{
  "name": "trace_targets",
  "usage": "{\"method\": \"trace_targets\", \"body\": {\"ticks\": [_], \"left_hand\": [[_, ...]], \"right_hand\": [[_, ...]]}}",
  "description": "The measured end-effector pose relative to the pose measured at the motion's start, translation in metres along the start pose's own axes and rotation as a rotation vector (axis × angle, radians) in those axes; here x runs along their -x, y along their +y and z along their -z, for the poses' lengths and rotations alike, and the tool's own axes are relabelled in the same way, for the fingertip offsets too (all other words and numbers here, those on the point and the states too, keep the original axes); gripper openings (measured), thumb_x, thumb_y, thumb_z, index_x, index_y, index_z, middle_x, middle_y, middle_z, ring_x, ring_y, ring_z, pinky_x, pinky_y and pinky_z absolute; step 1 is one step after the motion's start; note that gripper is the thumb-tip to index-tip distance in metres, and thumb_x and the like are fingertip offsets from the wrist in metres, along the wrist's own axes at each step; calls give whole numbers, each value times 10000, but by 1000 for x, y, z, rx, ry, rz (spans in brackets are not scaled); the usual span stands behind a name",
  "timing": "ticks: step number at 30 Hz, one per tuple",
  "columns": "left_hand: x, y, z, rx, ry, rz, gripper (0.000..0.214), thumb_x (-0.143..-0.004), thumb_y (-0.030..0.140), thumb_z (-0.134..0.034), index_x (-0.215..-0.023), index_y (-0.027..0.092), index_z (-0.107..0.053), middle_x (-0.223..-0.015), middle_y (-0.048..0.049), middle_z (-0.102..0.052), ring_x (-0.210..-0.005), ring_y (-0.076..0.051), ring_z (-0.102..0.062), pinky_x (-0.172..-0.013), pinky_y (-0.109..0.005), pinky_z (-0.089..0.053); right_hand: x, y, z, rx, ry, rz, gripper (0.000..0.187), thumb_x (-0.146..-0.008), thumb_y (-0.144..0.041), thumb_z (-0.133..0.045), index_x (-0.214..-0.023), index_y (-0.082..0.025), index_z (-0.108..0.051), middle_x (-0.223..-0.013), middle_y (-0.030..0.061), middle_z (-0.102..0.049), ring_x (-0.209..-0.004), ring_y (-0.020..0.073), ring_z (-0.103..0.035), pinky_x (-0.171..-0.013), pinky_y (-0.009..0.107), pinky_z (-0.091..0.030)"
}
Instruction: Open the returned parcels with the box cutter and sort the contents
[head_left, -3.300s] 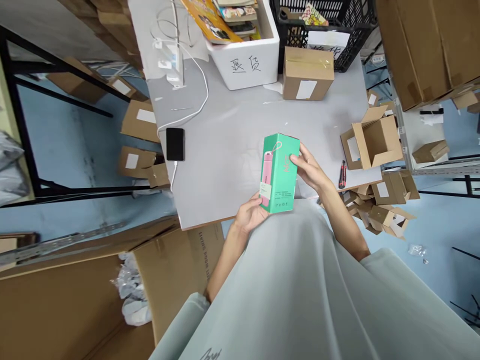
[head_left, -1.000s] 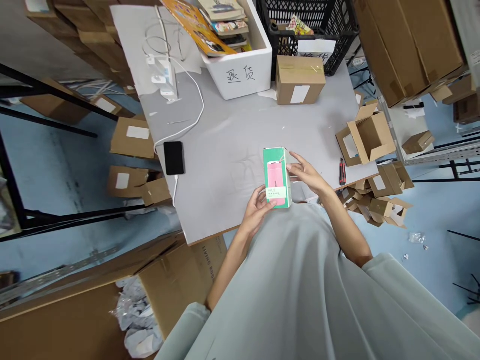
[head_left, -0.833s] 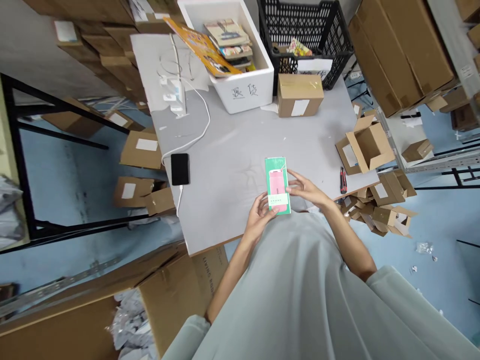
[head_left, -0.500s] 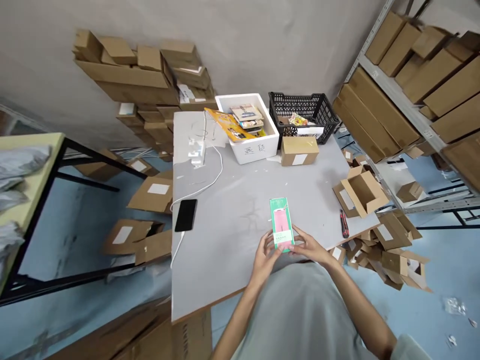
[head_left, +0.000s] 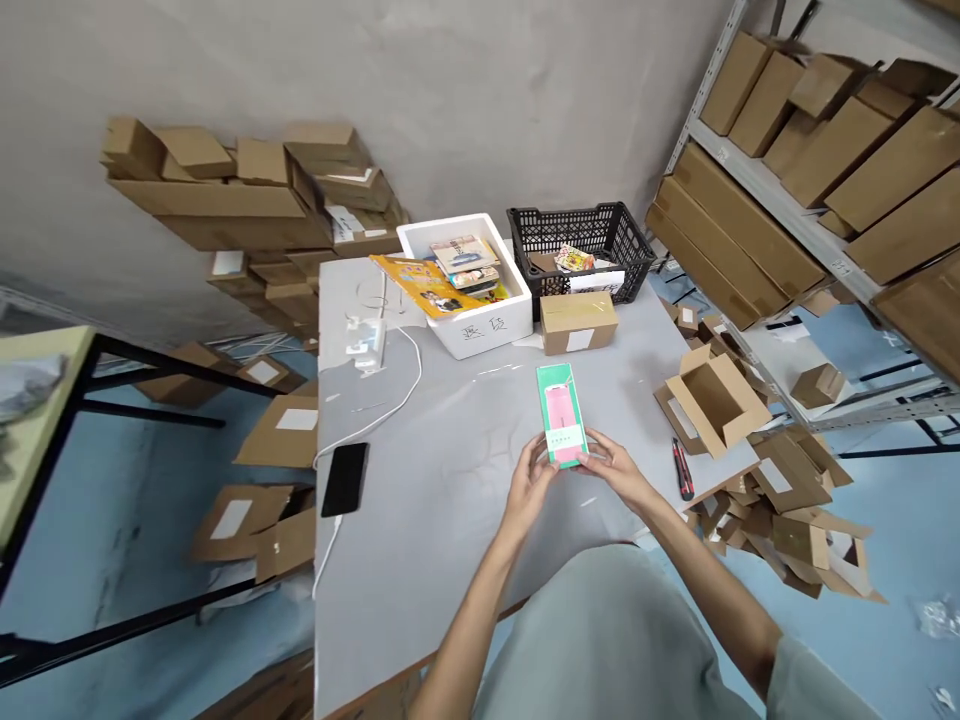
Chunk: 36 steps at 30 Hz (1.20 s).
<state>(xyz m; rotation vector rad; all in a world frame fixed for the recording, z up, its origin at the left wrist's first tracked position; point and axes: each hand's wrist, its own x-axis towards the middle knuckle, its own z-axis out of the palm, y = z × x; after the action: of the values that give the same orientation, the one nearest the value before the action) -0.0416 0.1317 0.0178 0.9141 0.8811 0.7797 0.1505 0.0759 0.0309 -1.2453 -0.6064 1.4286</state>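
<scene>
A slim green box [head_left: 562, 415] with a pink picture on its front is held upright-on between both hands, above the near part of the grey table. My left hand [head_left: 529, 486] grips its lower left side, thumb on the front. On the lower right side, my right hand [head_left: 616, 470] closes with its thumb near the bottom edge. To the right lies a red and black utility knife [head_left: 682, 470]. A black phone [head_left: 345, 480] with a white cable rests at the table's left.
At the back of the grey table [head_left: 450, 480] stand a white foam box [head_left: 480, 332] of books, a black crate [head_left: 634, 250] and a small closed carton [head_left: 579, 322]. An open carton [head_left: 716, 400] sits at the right edge. Shelves [head_left: 787, 210] with cartons rise at right.
My view has shifted, so the table and its contents appear lower and to the left. Both hands, still holding the green box, have moved forward, farther from my body.
</scene>
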Motion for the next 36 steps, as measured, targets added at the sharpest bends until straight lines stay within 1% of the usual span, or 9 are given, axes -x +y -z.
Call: {"method": "trace_targets", "body": {"ticks": [6, 12, 16, 20, 23, 26, 30, 33, 36], "left_hand": [[-104, 40, -42, -44, 41, -140, 655, -916, 548, -853, -1461, 271, -619, -1680, -152, -574, -1487, -364, -616, -1186, -589, -581], [-241, 72, -68, -33, 130, -234, 502, -948, 391, -817, -1410, 245, -685, -1558, -124, -675, -1423, -319, -658, -1178, -521, -597], [-324, 100, -73, -41, 242, -204, 406, -944, 294, -805, -1332, 207, -722, -1395, -138, -750, -1251, -279, -731, -1128, -502, -629], [-371, 131, -74, -53, 341, -173, 306, -997, 252, -739, -1288, 159, -719, -1307, -173, -763, -1175, -250, -756, -1176, -502, -586], [-377, 136, -75, -50, 373, -209, 310, -1041, 233, -676, -1338, 144, -676, -1467, -212, -697, -1351, -271, -692, -1238, -473, -526], [-359, 110, -77, -82, 392, -254, 333, -1020, 278, -719, -1339, 188, -681, -1590, -184, -633, -1493, -304, -600, -1270, -485, -493], [-307, 33, -87, -222, 330, -285, 418, -961, 482, -780, -1279, 214, -734, -1485, -168, -712, -1466, -341, -631, -1263, -524, -495], [-259, -36, -104, -254, 222, -218, 533, -927, 607, -764, -1288, 214, -749, -1440, -172, -743, -1414, -354, -674, -1218, -535, -533], [-209, -92, -126, -271, 145, -71, 582, -895, 664, -765, -1257, 208, -759, -1411, -185, -758, -1360, -359, -710, -1168, -546, -572]], "right_hand": [[-94, -53, 21, -70, 52, 125, 761, -747, -620, -995, -1337, -216, -736, -1260, 119, -834, -1134, 291, -813, -1135, 545, -649], [-233, -98, 44, -103, 68, 248, 731, -720, -627, -989, -1260, -214, -722, -1152, 102, -849, -1107, 287, -813, -1038, 471, -688], [-319, -130, 38, -132, 104, 194, 564, -769, -506, -968, -1183, -204, -733, -1039, 73, -838, -1046, 264, -805, -967, 426, -702], [-367, -165, 21, -162, 114, 152, 432, -886, -416, -864, -1248, -210, -750, -1048, 46, -816, -1029, 217, -783, -995, 393, -682], [-375, -177, 19, -182, 115, 148, 396, -945, -329, -784, -1328, -235, -743, -1138, 50, -809, -1117, 203, -774, -1068, 400, -651], [-357, -167, 29, -174, 107, 122, 368, -930, -278, -779, -1294, -222, -766, -1261, 91, -795, -1202, 236, -765, -1101, 441, -641], [-293, -122, 62, -113, 38, 92, 330, -850, -357, -879, -1130, -196, -812, -1301, 138, -804, -1232, 312, -774, -1116, 502, -635], [-223, -76, 101, -43, 15, 124, 484, -806, -545, -916, -1143, -207, -831, -1269, 151, -824, -1242, 355, -777, -1085, 531, -644], [-141, -38, 146, 58, 86, 125, 545, -849, -655, -851, -1188, -228, -837, -1288, 152, -829, -1249, 357, -777, -1060, 522, -651]]}}
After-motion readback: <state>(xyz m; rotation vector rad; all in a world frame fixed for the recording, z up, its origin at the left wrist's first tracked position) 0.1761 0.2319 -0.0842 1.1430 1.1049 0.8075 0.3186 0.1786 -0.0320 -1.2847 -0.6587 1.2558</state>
